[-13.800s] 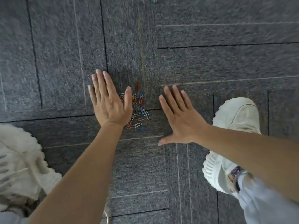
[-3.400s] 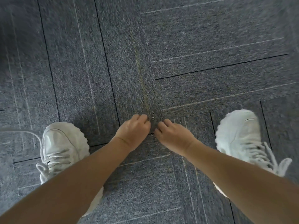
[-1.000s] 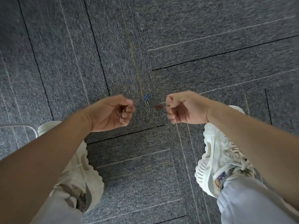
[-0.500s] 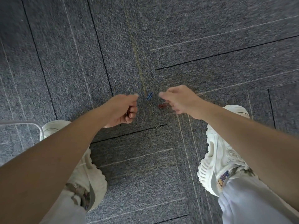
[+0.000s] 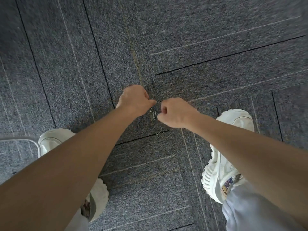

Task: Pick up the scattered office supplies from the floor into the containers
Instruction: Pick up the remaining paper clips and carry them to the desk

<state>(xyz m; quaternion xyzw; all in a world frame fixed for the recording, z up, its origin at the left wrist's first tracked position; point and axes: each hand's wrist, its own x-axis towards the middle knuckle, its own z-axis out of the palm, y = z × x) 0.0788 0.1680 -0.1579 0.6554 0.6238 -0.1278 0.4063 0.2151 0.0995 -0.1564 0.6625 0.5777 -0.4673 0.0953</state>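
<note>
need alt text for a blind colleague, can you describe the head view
Seen from above, a person's left hand and right hand, both curled, flank a few silver paper clips on grey carpet. A white left shoe and right shoe stand further out.

Soft, even light lies over the grey carpet (image 5: 183, 39), bright enough to show its weave in the middle of the view. Shadows are faint and soft-edged: a dim patch sits on the carpet just beneath the left hand (image 5: 135, 100) and the right hand (image 5: 176, 113). The left forearm (image 5: 66, 172), close to the lens, looks dark and shaded. The right shoe (image 5: 221, 164) is pale, close to glare. The thin clips (image 5: 159, 132) near the hands are fairly sharp. Toward the top and right edges the carpet smears into blur, its straight lines bow with wide-angle distortion, and the top right corner darkens.
</note>
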